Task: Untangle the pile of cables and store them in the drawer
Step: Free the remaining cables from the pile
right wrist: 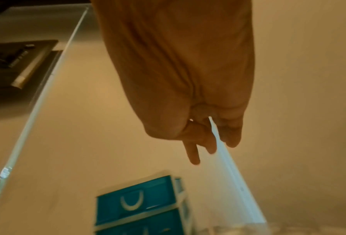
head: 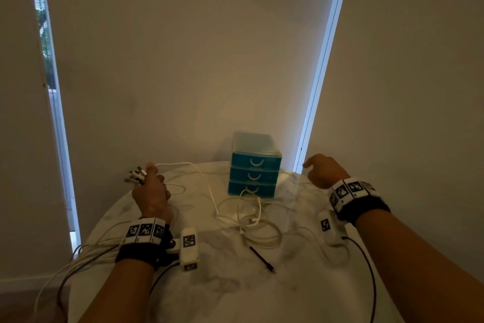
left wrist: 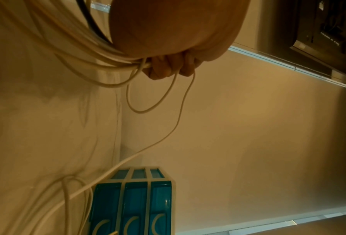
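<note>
My left hand [head: 151,190] grips a bundle of white cables [left wrist: 99,62] at the table's left; several USB plugs [head: 135,176] stick out past the fingers [left wrist: 164,70]. More white cable [head: 248,218] lies in a loose tangle in front of the teal three-drawer unit [head: 253,165], and one strand runs from that tangle up to my left hand. All three drawers look closed. My right hand [head: 323,171] hovers to the right of the unit, fingers [right wrist: 206,141] relaxed and holding nothing. The unit also shows in the left wrist view [left wrist: 134,198] and the right wrist view [right wrist: 140,205].
The round white marble table [head: 235,294] stands against window blinds. A short black plug end [head: 262,260] lies near the middle. A black cable [head: 370,278] trails along the right side. The held cables hang over the table's left edge [head: 78,254].
</note>
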The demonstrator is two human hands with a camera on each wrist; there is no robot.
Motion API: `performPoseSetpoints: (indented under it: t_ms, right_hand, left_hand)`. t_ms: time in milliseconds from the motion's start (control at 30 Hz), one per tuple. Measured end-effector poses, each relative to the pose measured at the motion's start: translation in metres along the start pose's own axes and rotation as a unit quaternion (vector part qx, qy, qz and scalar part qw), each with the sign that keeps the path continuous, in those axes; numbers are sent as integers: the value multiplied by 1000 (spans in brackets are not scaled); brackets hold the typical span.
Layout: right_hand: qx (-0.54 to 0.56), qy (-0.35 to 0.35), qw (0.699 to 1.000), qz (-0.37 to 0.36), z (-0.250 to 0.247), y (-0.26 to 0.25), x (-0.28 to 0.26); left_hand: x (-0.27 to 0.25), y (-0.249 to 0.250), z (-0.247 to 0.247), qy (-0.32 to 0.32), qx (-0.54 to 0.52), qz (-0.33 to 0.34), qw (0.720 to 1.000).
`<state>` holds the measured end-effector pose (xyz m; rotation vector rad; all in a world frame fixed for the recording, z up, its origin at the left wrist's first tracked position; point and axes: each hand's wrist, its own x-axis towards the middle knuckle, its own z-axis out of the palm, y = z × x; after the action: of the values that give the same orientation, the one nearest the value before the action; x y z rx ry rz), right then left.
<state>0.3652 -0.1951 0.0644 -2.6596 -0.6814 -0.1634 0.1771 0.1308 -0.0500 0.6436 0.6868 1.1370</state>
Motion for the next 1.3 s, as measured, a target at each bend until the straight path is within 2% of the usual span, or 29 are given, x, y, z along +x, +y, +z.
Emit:
performPoseSetpoints:
  t_ms: [100,133,233,267,333,567,667,800,867,967,1033,1067,1133,1200,1300]
  right_hand:
    - [101,42,992,-69,23,-22,-14]
    - [129,28,986,-104,35,-32,-20]
    - [79,-137,968,-195,82,-62,-41]
    - [48,-176,962,-203,97,-67,-44]
    - [-4,-209,958,-194,116,-67,-45]
    - [-46,-240,954,-174,115,-55,-40]
    - [-33,-203,967,-150,107,-48,-39]
    - [4,-15,996,-90,88,-29,-24]
    - [15,45,998,-34,80,-14,-11]
    - [-69,6,997,41,78,2,-6]
    - [-77,-21,996,46,86,-6,-14]
    - [-57,-26,998,19,90,-16,-21]
    - [-41,-47,995,-81,100,-43,-33]
    - [-55,-99,981,-158,111,-70,-39]
    - [-30,-164,968,-186,122,-92,-41]
  left_hand:
    - [-10,7,5,-34,0,8,999]
    - [-14,10,8,-50,0,15,999]
    - [-30,22,14,-97,6,28,995]
    - [-35,26,16,-108,10,31,994]
    - [-41,33,17,-125,19,42,991]
    - [-35,84,16,-141,10,93,986]
    - [-34,113,21,-150,-3,114,982]
    - [-31,141,27,-156,-26,130,979]
    - [-25,149,25,-147,-58,119,980]
    - [-19,151,22,-118,-90,107,983]
    - [-27,144,27,-121,-80,108,983]
    - [-33,138,32,-130,-68,106,984]
    - [-44,123,42,-149,-39,96,983]
    - [-52,109,50,-167,-14,88,982]
    - [-59,100,57,-179,7,83,980]
